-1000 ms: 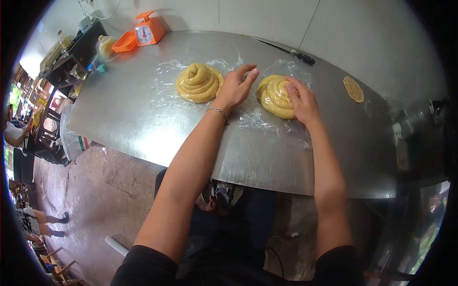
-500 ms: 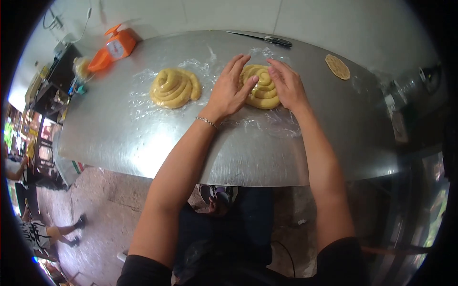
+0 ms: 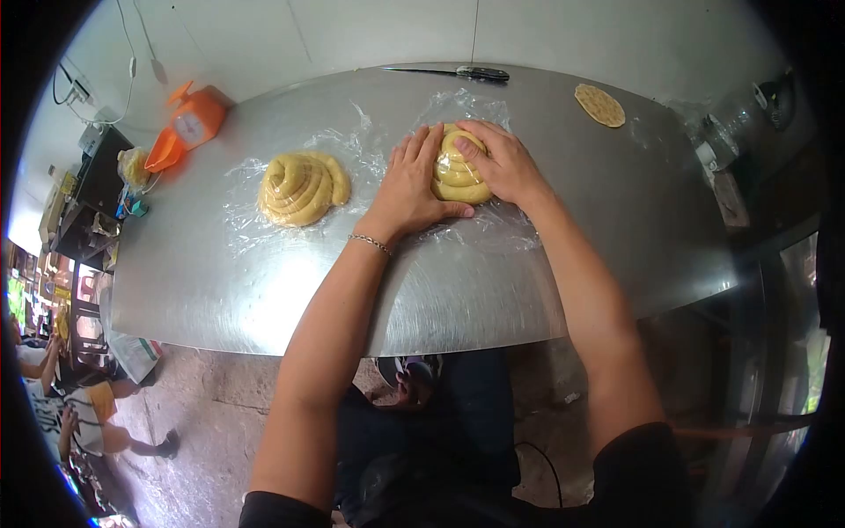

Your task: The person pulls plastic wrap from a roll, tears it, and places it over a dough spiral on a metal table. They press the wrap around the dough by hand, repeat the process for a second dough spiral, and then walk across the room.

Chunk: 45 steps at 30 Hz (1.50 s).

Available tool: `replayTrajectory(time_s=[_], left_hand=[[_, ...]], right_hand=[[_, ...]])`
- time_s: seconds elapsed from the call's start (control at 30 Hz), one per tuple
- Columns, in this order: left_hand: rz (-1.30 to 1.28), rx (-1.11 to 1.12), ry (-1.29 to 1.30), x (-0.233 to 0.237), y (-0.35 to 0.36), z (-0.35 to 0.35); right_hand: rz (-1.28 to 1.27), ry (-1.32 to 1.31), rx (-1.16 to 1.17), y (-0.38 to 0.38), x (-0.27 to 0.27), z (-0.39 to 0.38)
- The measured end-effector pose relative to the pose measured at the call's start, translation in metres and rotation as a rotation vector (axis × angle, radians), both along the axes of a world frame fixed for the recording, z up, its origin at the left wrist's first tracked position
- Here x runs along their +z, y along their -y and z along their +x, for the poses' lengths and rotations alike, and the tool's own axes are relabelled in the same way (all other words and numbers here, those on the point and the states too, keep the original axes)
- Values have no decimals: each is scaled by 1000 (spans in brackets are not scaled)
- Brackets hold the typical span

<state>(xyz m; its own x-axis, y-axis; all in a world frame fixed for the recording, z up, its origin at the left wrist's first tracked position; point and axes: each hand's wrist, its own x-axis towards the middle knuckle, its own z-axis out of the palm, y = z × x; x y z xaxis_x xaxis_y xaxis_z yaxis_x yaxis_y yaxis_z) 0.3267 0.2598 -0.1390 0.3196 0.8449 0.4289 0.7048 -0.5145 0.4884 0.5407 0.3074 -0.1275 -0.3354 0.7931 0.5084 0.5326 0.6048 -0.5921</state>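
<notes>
A yellow coil of dough [image 3: 458,169], rolled into a spiral, sits under shiny clear plastic wrap on the metal table. My left hand [image 3: 405,187] cups its left side, fingers stretched forward and thumb along the near edge. Around the right side curves my right hand [image 3: 503,165], with its thumb lying on top of the coil. Loose plastic film [image 3: 480,107] spreads out beyond and below the hands. To the left stands a second coil of dough [image 3: 304,189], also wrapped in film and touched by neither hand.
On the steel table [image 3: 211,295], an orange kitchen scale [image 3: 197,116] with an orange pan [image 3: 165,150] stands at the far left. A knife [image 3: 482,74] lies along the back edge. A flat round piece [image 3: 600,106] rests at the back right. Another person [image 3: 84,418] is at lower left.
My hands have closed in against the dough coil; the left thumb has moved from its top to its near edge, and the right thumb now lies on top. The view has shifted slightly.
</notes>
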Motion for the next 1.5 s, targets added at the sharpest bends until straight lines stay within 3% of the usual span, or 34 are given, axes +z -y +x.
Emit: replayTrajectory(time_s=[1.5], left_hand=[[-15, 50, 4, -1, 1, 0]], right_hand=[[-23, 40, 9, 0, 2, 1]])
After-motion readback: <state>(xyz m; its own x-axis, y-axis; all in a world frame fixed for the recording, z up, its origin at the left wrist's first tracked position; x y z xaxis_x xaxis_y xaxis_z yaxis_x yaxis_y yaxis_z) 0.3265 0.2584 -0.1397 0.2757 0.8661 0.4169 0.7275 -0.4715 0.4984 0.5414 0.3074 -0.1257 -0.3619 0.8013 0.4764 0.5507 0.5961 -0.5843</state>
